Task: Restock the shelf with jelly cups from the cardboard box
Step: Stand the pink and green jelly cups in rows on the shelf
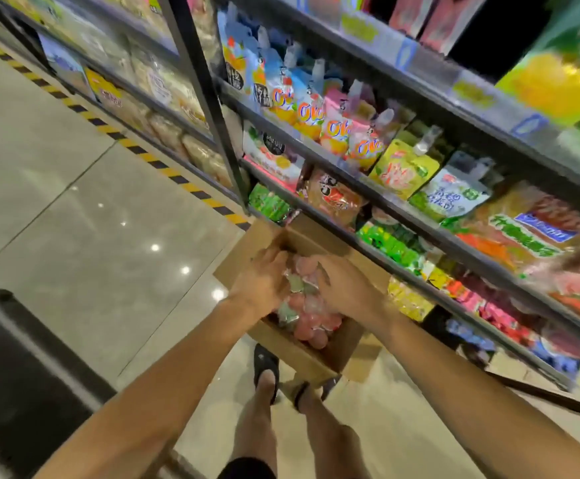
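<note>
The restocking looks to be at an early or middle stage, judging by how things lie; the open brown cardboard box (302, 354), at the lower centre of the frame on the floor just beside the dark metal store shelf (420, 236), is heaped with small pink and pale green plastic jelly cups (311, 316), so plenty is left to move; no cup is in the air, and whether any like cups already sit on the shelf cannot be told from the blurred packets there.

Both hands are down in the box; the left hand (264, 281) has its fingers curled into the pile at the box's far left side; the right hand (345, 285) is cupped over the cups from the right; together they seem to be gathering a bunch, though the exact grip is hidden.

The shelf tiers, running from the upper centre to the right edge, carry bright spouted pouches (316, 115) and bagged sweets; two sandalled feet stand below the box.
</note>
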